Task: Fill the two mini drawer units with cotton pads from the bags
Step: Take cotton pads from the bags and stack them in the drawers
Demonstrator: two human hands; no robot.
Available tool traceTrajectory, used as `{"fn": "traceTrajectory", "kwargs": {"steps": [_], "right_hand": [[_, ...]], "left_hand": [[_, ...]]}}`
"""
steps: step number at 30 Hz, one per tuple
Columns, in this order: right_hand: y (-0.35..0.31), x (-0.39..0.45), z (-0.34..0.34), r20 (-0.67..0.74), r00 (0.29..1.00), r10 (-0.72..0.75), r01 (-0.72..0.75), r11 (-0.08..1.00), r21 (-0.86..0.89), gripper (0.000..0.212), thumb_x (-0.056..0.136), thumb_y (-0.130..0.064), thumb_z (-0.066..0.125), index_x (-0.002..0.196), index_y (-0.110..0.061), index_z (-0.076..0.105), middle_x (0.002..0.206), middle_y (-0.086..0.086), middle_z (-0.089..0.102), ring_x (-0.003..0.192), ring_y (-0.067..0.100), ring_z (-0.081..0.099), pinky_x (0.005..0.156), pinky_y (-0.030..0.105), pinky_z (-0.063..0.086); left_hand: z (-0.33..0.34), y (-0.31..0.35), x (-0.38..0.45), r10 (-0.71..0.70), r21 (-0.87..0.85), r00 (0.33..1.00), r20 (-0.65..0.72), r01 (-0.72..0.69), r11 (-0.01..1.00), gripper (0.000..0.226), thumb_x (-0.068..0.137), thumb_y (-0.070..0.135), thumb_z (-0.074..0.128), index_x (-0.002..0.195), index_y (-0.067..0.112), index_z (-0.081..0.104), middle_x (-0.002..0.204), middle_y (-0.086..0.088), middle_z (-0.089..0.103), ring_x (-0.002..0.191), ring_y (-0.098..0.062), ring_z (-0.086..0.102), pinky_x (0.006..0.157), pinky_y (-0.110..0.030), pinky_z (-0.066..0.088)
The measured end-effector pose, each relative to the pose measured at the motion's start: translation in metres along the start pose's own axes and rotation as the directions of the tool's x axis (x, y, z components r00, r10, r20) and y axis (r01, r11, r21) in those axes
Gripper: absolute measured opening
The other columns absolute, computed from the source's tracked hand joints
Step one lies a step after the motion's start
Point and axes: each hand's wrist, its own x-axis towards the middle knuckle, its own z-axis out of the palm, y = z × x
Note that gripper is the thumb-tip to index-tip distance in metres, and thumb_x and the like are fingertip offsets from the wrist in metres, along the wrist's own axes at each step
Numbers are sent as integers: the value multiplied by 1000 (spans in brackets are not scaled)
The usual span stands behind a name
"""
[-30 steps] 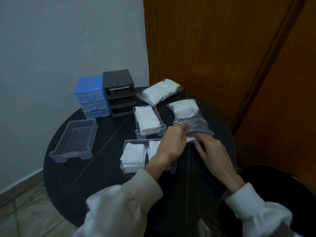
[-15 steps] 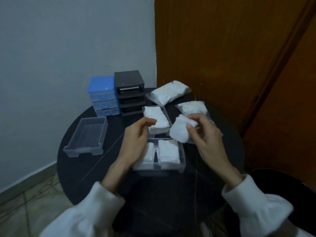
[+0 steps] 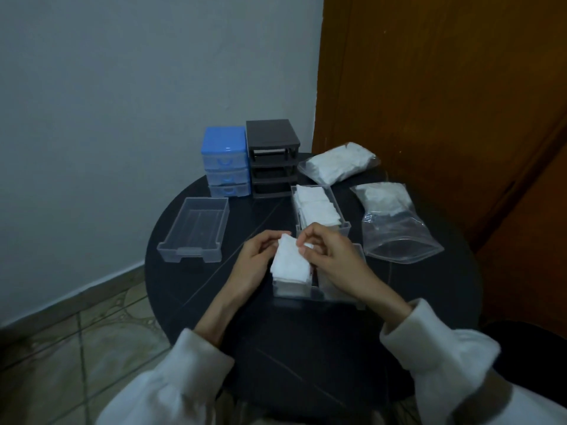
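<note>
Both hands hold a stack of white cotton pads (image 3: 290, 263) over the left half of a clear drawer (image 3: 310, 294) near the table's front. My left hand (image 3: 256, 262) steadies the stack's left side; my right hand (image 3: 333, 260) pinches its top right corner. Behind it, a second clear drawer (image 3: 343, 228) is packed with pads. A third clear drawer (image 3: 194, 233) lies bare at the left. The blue drawer unit (image 3: 225, 162) has its drawers in; the black unit (image 3: 271, 157) beside it shows open slots. An opened bag (image 3: 394, 222) and a full bag (image 3: 337, 162) of pads lie at the right.
Everything sits on a small round black table (image 3: 306, 348) in a corner. A grey wall (image 3: 122, 102) stands behind and a brown wooden door (image 3: 445, 87) at the right. Tiled floor (image 3: 76, 338) shows at the left. My white sleeves fill the lower view.
My right hand carried a stack of pads from the opened bag leftward and down to the near drawer. My left hand came up to meet it.
</note>
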Motion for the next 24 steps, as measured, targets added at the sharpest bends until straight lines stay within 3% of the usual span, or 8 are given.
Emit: {"fn": "traceTrajectory", "kwargs": {"steps": [4,7,10,12,15,17,20,24], "right_hand": [[-3,2,6,-55,998,-20,6,971,-240,11,90,-5,55,94,-12,63,71,-16,49,57,-2,47,57,7,36],[-1,3,7,-38,991,-128,97,885,-456,16,90,-2,53,95,-11,65,90,-7,51,78,-2,46,71,6,30],[0,1,8,-19,986,-166,129,824,-551,21,91,0,49,100,-8,65,110,-1,52,99,4,47,82,5,26],[-4,-4,7,-31,979,-203,146,794,-591,23,93,-5,46,110,-8,62,122,0,51,110,10,49,85,7,27],[-8,-18,11,67,971,-228,220,755,-618,34,99,-19,40,132,-13,49,138,-2,45,124,10,40,96,7,18],[-7,-28,21,109,972,-210,226,689,-688,41,97,-27,41,133,-11,50,138,4,50,125,15,47,102,15,26],[4,-35,32,64,976,-210,184,626,-758,46,89,-31,41,121,-5,62,124,11,62,111,20,62,92,28,48],[4,-38,40,-1,984,-176,103,575,-812,51,85,-39,37,110,-6,67,116,12,66,102,19,66,81,28,54]], "left_hand": [[-2,-3,1,-23,-42,1000,-10,22,999,26,94,-3,43,113,1,60,95,0,67,78,4,63,69,-11,49],[-2,-2,1,-41,-72,999,-9,40,997,26,92,-4,46,114,-1,59,93,-2,67,78,2,64,72,-12,50],[-2,-2,1,-44,-83,999,-12,43,996,26,92,-3,45,113,1,60,93,0,67,77,5,64,70,-9,48],[-2,-3,1,-52,-96,999,-10,51,994,25,93,-3,46,113,2,60,93,-1,67,78,3,64,70,-10,48],[-3,-4,1,-61,-118,998,0,61,991,24,92,-2,47,111,3,61,95,-5,68,83,-5,65,75,-13,50],[-5,-5,2,-69,-120,998,9,69,990,25,92,-1,47,112,4,61,99,-7,69,90,-10,65,78,-15,51],[-5,-5,3,-78,-108,997,11,79,991,27,93,-2,45,115,3,61,106,-11,69,94,-11,66,81,-15,51],[-4,-2,2,-77,-84,997,7,77,993,27,95,-1,44,117,2,59,103,-7,69,87,-2,66,79,-13,51]]}}
